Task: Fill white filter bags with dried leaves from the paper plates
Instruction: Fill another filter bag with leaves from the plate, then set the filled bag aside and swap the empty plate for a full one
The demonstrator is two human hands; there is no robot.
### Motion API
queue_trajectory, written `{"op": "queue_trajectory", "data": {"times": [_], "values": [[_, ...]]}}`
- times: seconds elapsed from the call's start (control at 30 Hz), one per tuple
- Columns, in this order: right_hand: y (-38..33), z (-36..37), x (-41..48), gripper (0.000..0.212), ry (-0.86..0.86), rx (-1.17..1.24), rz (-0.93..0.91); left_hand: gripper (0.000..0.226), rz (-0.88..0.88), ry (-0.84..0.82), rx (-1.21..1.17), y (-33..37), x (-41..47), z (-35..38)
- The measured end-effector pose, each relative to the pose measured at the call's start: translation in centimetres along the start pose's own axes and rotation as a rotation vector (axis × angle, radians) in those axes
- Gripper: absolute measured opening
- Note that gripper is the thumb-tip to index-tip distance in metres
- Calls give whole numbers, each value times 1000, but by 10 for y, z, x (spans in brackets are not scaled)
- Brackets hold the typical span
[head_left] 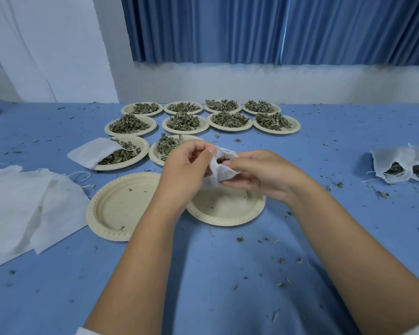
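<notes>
A white filter bag [221, 171] hangs between both hands above an emptied paper plate [224, 209]. My left hand [183, 170] pinches its left edge and my right hand [259, 174] grips its right side; dark leaves show in its mouth. A second emptied plate [117, 205] lies to the left. Several plates heaped with dried leaves [183, 120] stand in rows behind. One plate [131, 153] has a filter bag [93, 152] lying partly over its leaves.
A pile of flat white filter bags [22, 204] lies at the left on the blue tabletop [215, 274]. Two filled bags [405, 165] lie at the right edge. Leaf crumbs are scattered over the table. A blue curtain hangs behind.
</notes>
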State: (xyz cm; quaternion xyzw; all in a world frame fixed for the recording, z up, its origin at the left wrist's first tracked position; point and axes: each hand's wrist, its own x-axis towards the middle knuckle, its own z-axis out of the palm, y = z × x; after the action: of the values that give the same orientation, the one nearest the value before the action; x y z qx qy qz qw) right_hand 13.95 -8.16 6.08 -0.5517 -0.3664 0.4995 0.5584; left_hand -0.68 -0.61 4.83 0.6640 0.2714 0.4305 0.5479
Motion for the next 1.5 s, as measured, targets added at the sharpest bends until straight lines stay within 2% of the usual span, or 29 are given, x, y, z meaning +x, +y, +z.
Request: {"op": "queue_trajectory", "data": {"times": [0.07,0.33,0.4,0.53,0.67,0.83,0.93,1.0,1.13,1.23,1.33,1.5], "values": [[-2,-1,-2,11,-1,-25,1,20,-13,-5,-23,0,1,0],[7,7,1,13,198,-289,-87,10,-11,-129,-6,0,-4,9],[5,7,0,13,206,-282,-83,10,-13,-91,4,-1,-4,11],[-3,2,-4,19,227,-350,-56,12,17,92,37,-3,1,7],[-8,1,-7,21,311,-422,-116,11,29,137,61,-4,2,8],[-11,1,-8,19,199,-229,-15,8,167,138,205,-5,-2,15],[-13,-3,-7,36,89,19,61,8,308,113,399,-7,-7,20],[-12,-5,-5,36,109,81,76,11,410,78,516,-7,-10,24],[-4,-11,3,7,265,177,55,20,512,-120,670,-10,-11,32],[-2,-29,9,6,401,284,81,30,461,-158,664,-11,-14,33],[1,-61,13,10,609,389,96,30,387,-199,718,-15,-13,32],[6,-112,7,4,892,592,-93,24,231,-366,810,-23,-15,37]]}}
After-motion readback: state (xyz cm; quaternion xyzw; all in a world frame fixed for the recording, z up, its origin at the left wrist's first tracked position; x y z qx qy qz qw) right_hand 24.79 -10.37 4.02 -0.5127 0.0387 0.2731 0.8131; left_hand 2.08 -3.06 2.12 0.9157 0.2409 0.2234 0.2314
